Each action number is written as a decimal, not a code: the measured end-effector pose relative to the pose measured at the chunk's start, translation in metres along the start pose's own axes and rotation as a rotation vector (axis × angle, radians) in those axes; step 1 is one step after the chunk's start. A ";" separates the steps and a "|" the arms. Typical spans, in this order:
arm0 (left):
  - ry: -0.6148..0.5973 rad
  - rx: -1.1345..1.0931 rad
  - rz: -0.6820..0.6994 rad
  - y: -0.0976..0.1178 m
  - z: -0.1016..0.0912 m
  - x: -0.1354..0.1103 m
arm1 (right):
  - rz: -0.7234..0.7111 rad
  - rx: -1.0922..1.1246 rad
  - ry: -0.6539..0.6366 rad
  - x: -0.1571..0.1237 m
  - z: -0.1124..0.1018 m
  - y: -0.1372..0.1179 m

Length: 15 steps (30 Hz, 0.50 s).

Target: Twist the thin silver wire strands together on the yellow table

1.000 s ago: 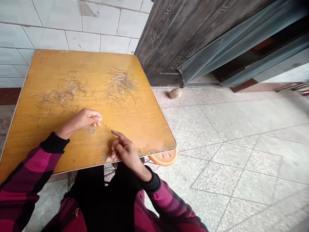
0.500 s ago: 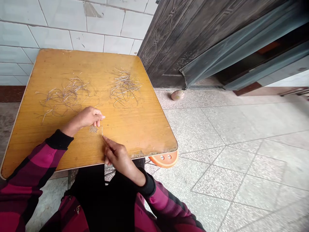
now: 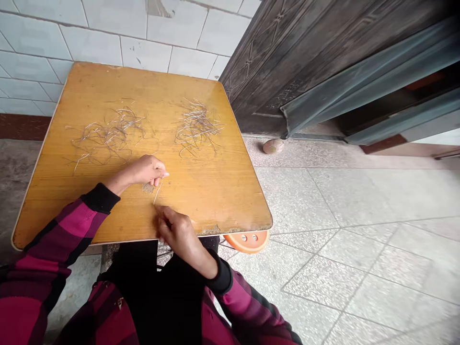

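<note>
A thin pale wire (image 3: 157, 192) runs between my two hands above the front part of the wooden table. Its upper end is pinched in the closed fingers of my left hand (image 3: 149, 170). Lower down, near the table's front edge, my right hand (image 3: 178, 232) grips the other end between thumb and forefinger. Beyond my left hand lies a loose, tangled pile of thin wires (image 3: 111, 132). A tighter pile of similar wires (image 3: 197, 124) lies at the table's back right.
The yellow wooden table (image 3: 223, 191) has a chipped front edge and stands by a white tiled wall (image 3: 143, 52). An orange stool (image 3: 247, 241) shows under its right corner. A roundish object (image 3: 273, 146) lies on the floor near the dark door (image 3: 258, 105).
My left hand now has hold of the wire's upper end, which stood free before. The view has shifted, so the table appears farther right.
</note>
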<state>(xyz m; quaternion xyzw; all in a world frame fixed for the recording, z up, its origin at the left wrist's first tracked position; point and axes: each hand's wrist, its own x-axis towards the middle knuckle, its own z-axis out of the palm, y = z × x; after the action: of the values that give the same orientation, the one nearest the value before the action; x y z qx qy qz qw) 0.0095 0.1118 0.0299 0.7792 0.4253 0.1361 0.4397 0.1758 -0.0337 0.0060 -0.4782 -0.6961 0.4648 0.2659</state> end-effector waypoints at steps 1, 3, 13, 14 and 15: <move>-0.020 0.018 0.012 0.001 0.000 0.000 | -0.028 -0.045 -0.016 0.003 -0.003 0.000; -0.054 0.055 0.034 0.003 -0.001 -0.001 | -0.093 -0.135 -0.067 0.010 -0.012 0.000; -0.178 0.186 0.100 0.013 -0.001 -0.003 | -0.408 -0.578 -0.419 0.053 -0.042 -0.009; -0.180 0.206 0.116 0.014 0.001 -0.003 | -0.440 -0.582 -0.415 0.057 -0.041 -0.011; -0.177 0.225 0.132 0.014 0.003 -0.002 | -0.471 -0.584 -0.410 0.061 -0.041 -0.012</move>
<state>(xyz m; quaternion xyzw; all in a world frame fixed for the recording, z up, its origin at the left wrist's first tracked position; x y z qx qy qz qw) 0.0174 0.1051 0.0401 0.8588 0.3452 0.0469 0.3756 0.1796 0.0363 0.0298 -0.2590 -0.9272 0.2601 0.0746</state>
